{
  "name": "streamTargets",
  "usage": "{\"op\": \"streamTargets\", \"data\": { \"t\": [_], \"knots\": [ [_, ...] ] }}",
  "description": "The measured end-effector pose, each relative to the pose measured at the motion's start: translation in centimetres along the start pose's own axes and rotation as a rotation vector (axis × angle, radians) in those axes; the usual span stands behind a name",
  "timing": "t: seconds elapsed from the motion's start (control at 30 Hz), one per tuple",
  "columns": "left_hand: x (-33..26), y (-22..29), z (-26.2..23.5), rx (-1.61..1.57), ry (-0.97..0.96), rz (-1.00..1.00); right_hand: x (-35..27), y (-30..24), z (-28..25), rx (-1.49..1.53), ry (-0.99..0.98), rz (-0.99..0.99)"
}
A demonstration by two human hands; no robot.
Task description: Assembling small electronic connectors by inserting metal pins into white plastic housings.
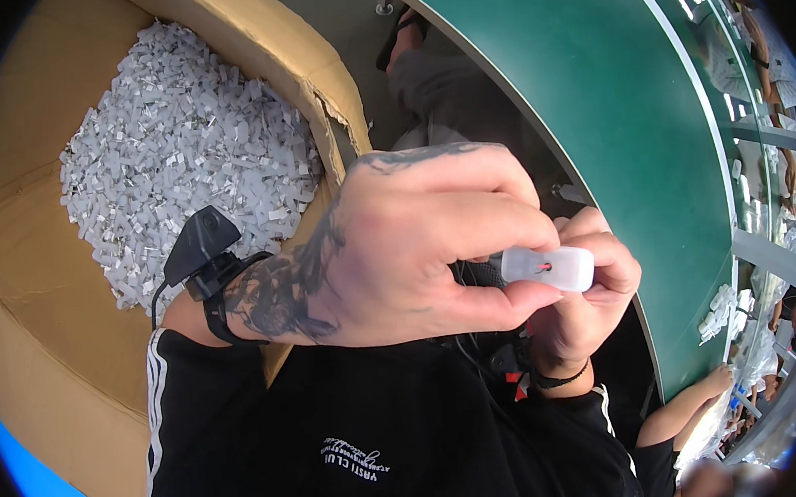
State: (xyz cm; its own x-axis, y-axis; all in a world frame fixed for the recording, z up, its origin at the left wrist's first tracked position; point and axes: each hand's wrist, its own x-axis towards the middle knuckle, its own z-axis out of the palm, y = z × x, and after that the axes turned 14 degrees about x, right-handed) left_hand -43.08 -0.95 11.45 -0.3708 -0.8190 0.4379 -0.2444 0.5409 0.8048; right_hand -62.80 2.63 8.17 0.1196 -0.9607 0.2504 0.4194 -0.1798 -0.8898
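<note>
A small translucent white plastic housing (pixel 566 270) with rounded corners sits between my two hands, in front of my chest. In its face is a little hole where short red and dark ends, like wire tips, show. My left hand (pixel 454 234), tattooed and with its back up, pinches the left end of the housing between thumb and fingers. My right hand (pixel 599 273) is closed around the right end from behind, its fingers partly hidden by the piece and by my left hand. Each of my wrists bears a band; the left one carries a black camera-like device (pixel 204 251).
To my left stands a large open cardboard box (pixel 34 309) with a heap of small white plastic pieces (pixel 187 158). A green-topped table (pixel 581 71) curves along the right, with white pieces (pixel 721 310) near its far edge. Another person's arm (pixel 687 408) rests at the lower right.
</note>
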Motion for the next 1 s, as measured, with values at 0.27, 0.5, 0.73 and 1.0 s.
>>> {"op": "streamTargets", "data": {
  "t": [0.27, 0.5, 0.73, 1.0],
  "knots": [
    [-1.2, -0.5, 0.9, -0.025, 0.077, 0.078, -0.9, 0.4, 1.0, 0.246, -0.075, 0.129],
    [-1.5, -1.0, 0.1, -0.01, 0.063, 0.067, -0.5, 0.8, 2.0, 0.328, -0.085, 0.166],
    [-1.0, -0.7, 0.8, -0.021, 0.245, 0.012, 0.2, -0.5, 3.5, 0.22, 0.115, 0.278],
    [-3.0, 4.7, -11.8, 0.165, 0.346, 0.105, 9.5, -5.3, -8.4, -0.082, 0.417, 0.364]
  ]
}}
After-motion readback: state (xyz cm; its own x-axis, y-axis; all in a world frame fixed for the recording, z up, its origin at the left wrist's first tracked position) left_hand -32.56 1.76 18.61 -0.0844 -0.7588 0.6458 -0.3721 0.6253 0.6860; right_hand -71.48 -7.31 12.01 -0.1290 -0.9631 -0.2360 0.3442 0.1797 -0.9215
